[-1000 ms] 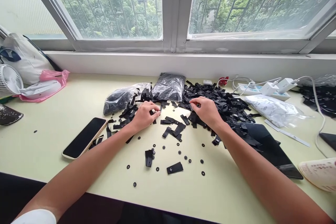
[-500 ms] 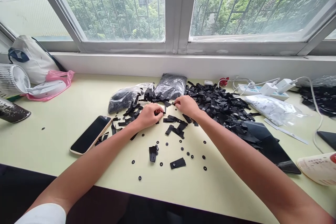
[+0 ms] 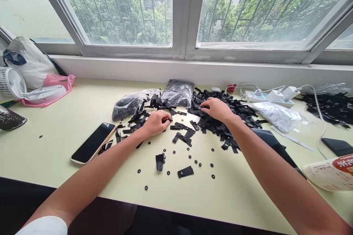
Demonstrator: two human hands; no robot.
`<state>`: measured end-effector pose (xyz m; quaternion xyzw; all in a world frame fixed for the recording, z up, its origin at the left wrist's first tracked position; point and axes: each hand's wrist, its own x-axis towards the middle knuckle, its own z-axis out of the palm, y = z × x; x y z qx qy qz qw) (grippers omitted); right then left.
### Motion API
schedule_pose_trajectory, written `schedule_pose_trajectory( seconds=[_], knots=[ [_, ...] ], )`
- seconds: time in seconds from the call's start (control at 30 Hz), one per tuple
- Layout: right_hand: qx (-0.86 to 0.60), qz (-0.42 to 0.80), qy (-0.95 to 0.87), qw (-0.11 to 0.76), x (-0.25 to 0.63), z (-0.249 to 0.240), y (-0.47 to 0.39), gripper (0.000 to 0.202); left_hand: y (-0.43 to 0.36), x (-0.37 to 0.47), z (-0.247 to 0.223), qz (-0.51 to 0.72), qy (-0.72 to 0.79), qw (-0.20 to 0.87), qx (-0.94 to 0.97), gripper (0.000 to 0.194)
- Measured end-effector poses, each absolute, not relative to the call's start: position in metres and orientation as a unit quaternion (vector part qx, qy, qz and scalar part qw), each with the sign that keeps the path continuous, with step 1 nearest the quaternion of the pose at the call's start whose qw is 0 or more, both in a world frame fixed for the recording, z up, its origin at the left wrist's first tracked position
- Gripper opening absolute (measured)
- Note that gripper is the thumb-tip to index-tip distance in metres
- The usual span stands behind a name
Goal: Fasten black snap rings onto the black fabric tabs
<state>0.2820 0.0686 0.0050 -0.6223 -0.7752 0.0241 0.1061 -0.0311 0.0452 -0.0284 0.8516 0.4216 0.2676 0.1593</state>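
My left hand [image 3: 157, 122] is closed around black fabric tags [image 3: 167, 119], only partly visible at its fingertips, just above the table. My right hand [image 3: 218, 109] is at the left part of a big heap of black fabric tags [image 3: 234, 129], fingers bent down into it. Whatever is between those fingertips blends with the black heap behind. Between and in front of the hands lie loose tags [image 3: 188, 134] and several small round black discs [image 3: 189, 157]. One tag with a white mark [image 3: 185, 172] rests nearer the front edge.
Behind my left hand are a clear bag with black contents [image 3: 125, 105] and a full plastic bag [image 3: 178, 93]. A phone [image 3: 93, 142] lies left. To the right are a white plastic packet [image 3: 278, 114], a power strip with chargers [image 3: 284, 97], a dark tablet [image 3: 275, 147] and a tilted cup [image 3: 328, 174].
My right hand has moved right, from the table between the bags and loose tags onto the big heap. My left hand stays almost in place, still closed. The view has shifted slightly.
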Motion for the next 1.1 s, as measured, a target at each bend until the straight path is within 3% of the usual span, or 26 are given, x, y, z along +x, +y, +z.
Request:
schedule_pose_trajectory(
  seconds=[0.1,0.23,0.53,0.8,0.87,1.0,1.1],
  knots=[
    [-0.637,0.020,-0.765,0.099,0.269,0.005,0.067,0.027,0.046,-0.031,-0.030,0.269,0.419,0.156,0.853,0.013],
    [-0.661,0.097,-0.741,0.066,0.265,0.007,0.067,0.013,0.046,-0.032,-0.030,0.269,0.418,0.155,0.854,0.013],
    [-0.636,0.193,-0.732,0.146,0.269,0.013,0.048,0.016,0.046,-0.032,-0.030,0.264,0.413,0.153,0.858,0.013],
    [-0.667,0.125,-0.723,0.126,0.261,0.005,0.046,0.015,0.048,-0.033,-0.033,0.250,0.417,0.146,0.862,0.013],
    [-0.662,0.107,-0.725,0.154,0.258,0.006,0.044,0.014,0.046,-0.033,-0.031,0.255,0.418,0.122,0.863,0.019],
    [-0.605,0.095,-0.747,0.258,0.242,0.008,0.021,0.018,0.031,-0.026,-0.021,0.380,0.392,0.020,0.837,0.054],
    [-0.521,0.095,-0.796,0.291,0.220,0.002,-0.004,0.016,0.016,-0.015,-0.017,0.396,0.348,0.047,0.848,0.058]
  ],
)
